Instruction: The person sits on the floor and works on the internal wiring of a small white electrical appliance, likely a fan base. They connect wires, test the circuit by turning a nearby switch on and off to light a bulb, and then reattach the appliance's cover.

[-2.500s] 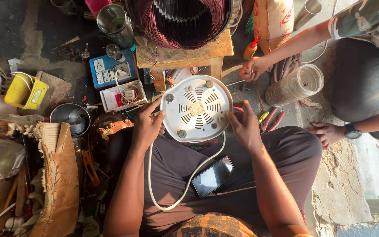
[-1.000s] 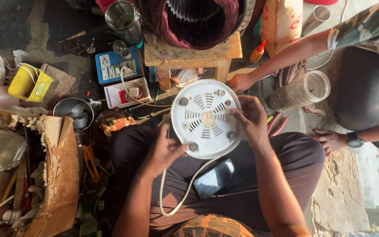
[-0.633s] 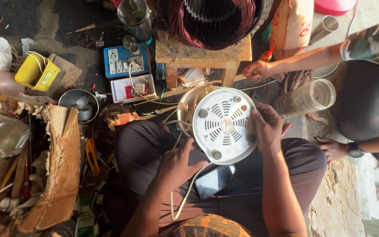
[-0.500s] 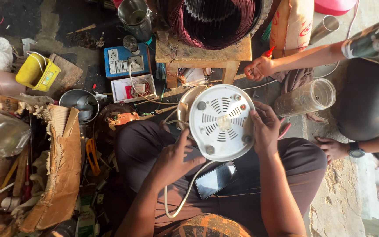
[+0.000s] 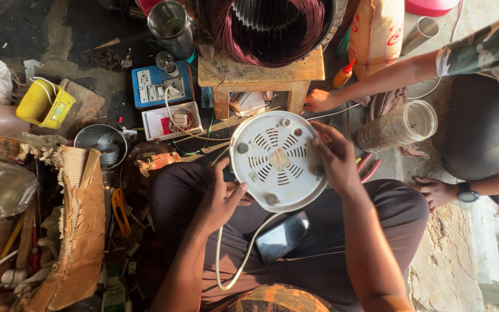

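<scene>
On my lap, at about 6 o'clock from the appliance, a dark phone [image 5: 283, 237] lies flat on my trousers, and the white cord [image 5: 233, 254] loops down beside it and back up toward the white round appliance [image 5: 278, 160], which I hold with its vented underside facing me, above my knees. My right hand [image 5: 335, 157] grips its rim at 3 o'clock, fingers curled over the edge with the tips resting on the vented face. My left hand [image 5: 222, 196] sits at 8 o'clock from the appliance, fingers half spread and relaxed, thumb and fingertips just touching the lower rim rather than clamped on it.

At 9 o'clock from my left hand, a torn cardboard box [image 5: 79, 219] stands among loose tools. Further out, at 10 o'clock, a steel bowl [image 5: 100, 144] sits near a small white box of wire [image 5: 172, 121] and a blue switch board [image 5: 159, 85]. At 12 o'clock from the appliance stands a wooden stool [image 5: 261, 75] carrying a large copper winding [image 5: 268, 26]. At 2 o'clock another person's hand [image 5: 319, 101] rests by the stool leg, and a clear plastic jar [image 5: 399, 126] lies on its side near their knee.
</scene>
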